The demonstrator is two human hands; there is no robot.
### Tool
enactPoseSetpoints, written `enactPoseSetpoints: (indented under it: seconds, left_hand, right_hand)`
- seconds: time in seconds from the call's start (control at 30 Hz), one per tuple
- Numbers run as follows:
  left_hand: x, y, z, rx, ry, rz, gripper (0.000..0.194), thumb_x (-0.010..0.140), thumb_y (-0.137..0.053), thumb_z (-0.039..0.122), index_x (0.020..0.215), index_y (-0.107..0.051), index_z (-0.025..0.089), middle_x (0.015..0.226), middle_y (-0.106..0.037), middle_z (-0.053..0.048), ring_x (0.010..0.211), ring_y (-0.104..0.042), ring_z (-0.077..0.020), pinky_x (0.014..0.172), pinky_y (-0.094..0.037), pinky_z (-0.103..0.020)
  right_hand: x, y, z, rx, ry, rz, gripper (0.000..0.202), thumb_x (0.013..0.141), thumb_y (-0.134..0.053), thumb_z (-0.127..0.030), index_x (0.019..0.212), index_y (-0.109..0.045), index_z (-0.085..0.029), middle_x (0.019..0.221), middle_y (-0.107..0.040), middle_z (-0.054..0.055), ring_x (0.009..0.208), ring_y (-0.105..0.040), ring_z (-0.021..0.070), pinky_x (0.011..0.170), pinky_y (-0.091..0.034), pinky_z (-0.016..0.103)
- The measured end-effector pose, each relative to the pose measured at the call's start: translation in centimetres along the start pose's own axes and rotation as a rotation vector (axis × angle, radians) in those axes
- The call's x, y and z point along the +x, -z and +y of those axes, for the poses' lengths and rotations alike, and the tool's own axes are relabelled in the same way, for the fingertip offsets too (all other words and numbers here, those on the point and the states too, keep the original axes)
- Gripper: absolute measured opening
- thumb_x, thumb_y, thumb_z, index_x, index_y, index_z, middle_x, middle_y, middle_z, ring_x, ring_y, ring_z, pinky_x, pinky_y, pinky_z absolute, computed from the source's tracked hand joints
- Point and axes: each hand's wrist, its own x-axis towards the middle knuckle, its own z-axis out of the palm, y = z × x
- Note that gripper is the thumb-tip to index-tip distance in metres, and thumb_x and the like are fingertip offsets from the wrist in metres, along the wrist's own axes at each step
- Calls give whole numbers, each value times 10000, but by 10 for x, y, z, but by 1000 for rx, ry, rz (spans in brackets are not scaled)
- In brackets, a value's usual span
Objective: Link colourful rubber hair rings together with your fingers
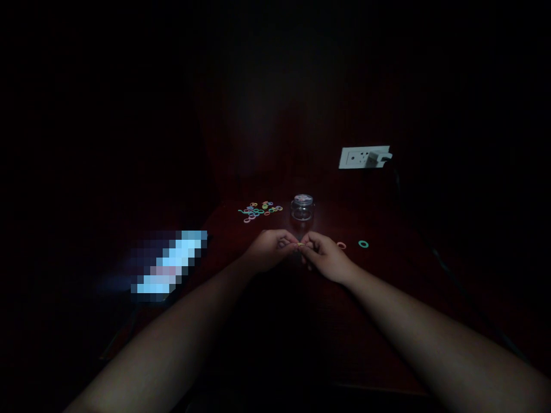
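My left hand and my right hand meet over the dark red table. Between their pinched fingertips is a small yellow band, which looks like a hair tie; the fingers cover much of it. A pink hair tie lies just right of my right hand, and a green hair tie sits farther right. Beyond my hands stands a clear, lidded jar. Left of the jar, several colourful hair ties are spread in a loose pile.
A lit screen, blurred into blocks, glows at the left. On the back wall is a white socket plate with a plug in it. A cable runs along the right side. The surroundings are very dark.
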Motion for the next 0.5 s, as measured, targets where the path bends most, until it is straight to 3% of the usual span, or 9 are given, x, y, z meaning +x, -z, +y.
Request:
enactPoseSetpoints:
  seconds: [0.5]
  left_hand:
    - [1,-1,-2,-41,20,-22,194,754,-577,296,826,-615,120,766,-675,-48,690,-611,-107,624,-463,-206]
  right_hand:
    - [-2,4,-3,-211,52,-37,184,857,-407,-326,764,-484,-187,591,-542,-27,489,-460,86,476,-349,204]
